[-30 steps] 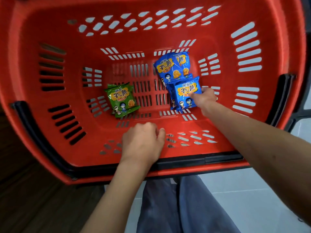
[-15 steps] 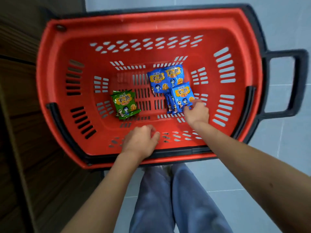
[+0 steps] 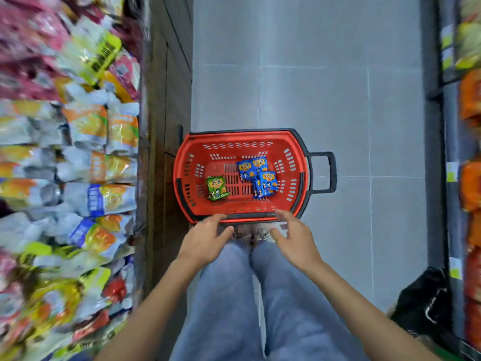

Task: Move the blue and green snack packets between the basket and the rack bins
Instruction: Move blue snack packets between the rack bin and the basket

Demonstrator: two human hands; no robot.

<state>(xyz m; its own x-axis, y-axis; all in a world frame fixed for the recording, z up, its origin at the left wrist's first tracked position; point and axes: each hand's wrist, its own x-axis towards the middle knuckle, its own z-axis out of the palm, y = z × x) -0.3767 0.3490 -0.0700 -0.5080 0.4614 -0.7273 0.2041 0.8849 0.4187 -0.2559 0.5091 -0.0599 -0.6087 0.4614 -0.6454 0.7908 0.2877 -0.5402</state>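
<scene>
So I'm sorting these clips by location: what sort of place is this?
Probably a shop aisle: a red plastic shopping basket holding blue snack packets and a green snack packet stands on a grey tiled floor, between a rack packed with bagged snacks and more stocked shelving.

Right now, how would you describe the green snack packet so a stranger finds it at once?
Find the red basket on the grey tiled floor. On its bottom, the green packet lies alone at the left. It is the only green one; the blue packets cluster at the right.
</scene>
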